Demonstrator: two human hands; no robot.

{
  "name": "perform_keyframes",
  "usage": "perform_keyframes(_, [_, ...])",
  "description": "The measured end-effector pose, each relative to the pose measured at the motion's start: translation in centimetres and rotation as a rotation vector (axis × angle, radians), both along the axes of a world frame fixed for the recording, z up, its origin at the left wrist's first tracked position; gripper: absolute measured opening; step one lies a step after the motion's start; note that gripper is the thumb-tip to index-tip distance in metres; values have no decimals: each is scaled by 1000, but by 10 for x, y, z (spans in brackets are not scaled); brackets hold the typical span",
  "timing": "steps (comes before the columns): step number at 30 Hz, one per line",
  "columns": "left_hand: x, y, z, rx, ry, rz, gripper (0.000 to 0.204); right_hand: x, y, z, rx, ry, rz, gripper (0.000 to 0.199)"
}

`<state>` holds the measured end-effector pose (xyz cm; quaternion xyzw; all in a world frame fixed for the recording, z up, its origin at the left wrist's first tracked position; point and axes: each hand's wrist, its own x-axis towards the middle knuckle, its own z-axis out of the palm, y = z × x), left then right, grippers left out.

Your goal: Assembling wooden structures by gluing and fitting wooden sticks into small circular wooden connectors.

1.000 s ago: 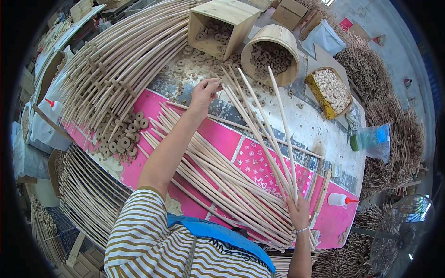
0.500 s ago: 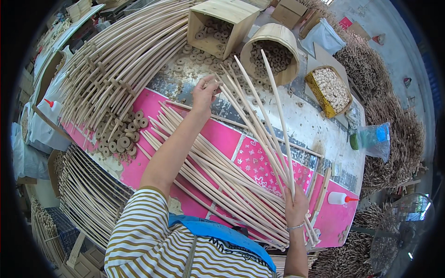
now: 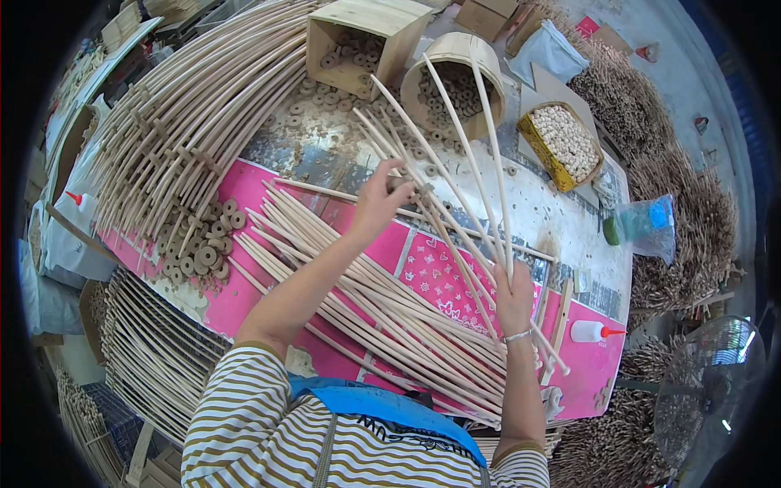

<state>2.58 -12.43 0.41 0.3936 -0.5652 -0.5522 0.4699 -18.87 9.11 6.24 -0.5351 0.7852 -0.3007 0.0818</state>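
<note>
My right hand (image 3: pixel 512 302) is closed round the lower ends of several pale wooden sticks (image 3: pixel 455 122), which fan out toward the far side of the table. At the fanned sticks, my left hand (image 3: pixel 381 202) pinches a small brown wooden ring (image 3: pixel 421 189). The ring appears to be around one of the sticks, partway along it; the fingers partly hide it. Below both arms lies a loose pile of similar sticks (image 3: pixel 382 313) on the pink table covering (image 3: pixel 435 264).
Sticks with rings on them (image 3: pixel 187 106) are stacked at far left, beside a heap of loose rings (image 3: pixel 203 248). A square wooden box (image 3: pixel 382 41) and a round wooden bucket (image 3: pixel 488 53) hold more rings. A yellow tub of wooden balls (image 3: pixel 561 175) and a glue bottle (image 3: pixel 590 331) stand right.
My left hand has moved right and nearer, sliding down alongside the fanned sticks with the ring. My right hand has raised the sticks slightly away from the pile. The view has shifted a little.
</note>
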Motion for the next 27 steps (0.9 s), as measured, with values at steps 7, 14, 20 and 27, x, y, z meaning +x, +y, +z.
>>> perform_keyframes(7, [59,-49,-5,401,218,-27,29,2,12,31,-63,85,-21,24])
perform_keyframes(14, [83,-76,-18,496,515,-101,39,2,64,38,103,-326,20,18])
perform_keyframes(20, [84,-74,0,488,465,-31,34,-2,89,25,256,-517,66,25])
perform_keyframes(27, [90,-88,-18,525,605,45,36,1,101,19,251,-525,55,22])
